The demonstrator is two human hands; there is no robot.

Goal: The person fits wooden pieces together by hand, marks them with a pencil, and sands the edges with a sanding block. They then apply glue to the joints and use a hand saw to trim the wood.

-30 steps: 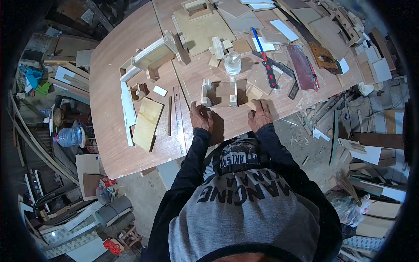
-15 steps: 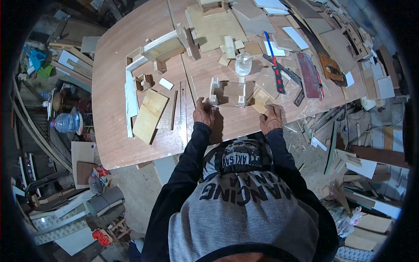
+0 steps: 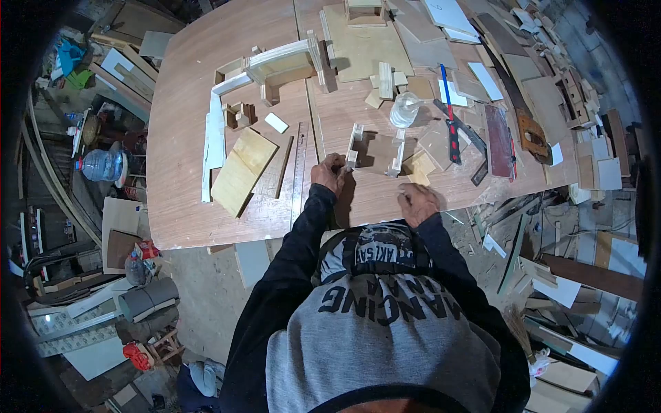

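My left hand (image 3: pixel 329 172) pinches the near left corner post of a small wooden frame (image 3: pixel 375 151), a square plywood base with short upright blocks at its corners, lying on the brown table (image 3: pixel 186 199). My right hand (image 3: pixel 416 203) rests curled by the table's near edge, just short of a small plywood block (image 3: pixel 420 167) beside the frame. Whether its fingers hold anything is hidden.
A metal ruler (image 3: pixel 299 165) and a plywood panel (image 3: pixel 242 171) lie left of my left hand. Behind the frame stand a clear plastic jar (image 3: pixel 405 110), a red-and-black tool (image 3: pixel 453 134), a hand saw (image 3: pixel 527 127) and several offcuts. A larger wooden frame (image 3: pixel 286 62) sits far left. Scrap wood covers the floor.
My left hand moved up from the table and took the frame's near left corner. My right hand left the small block and drew back toward the table edge.
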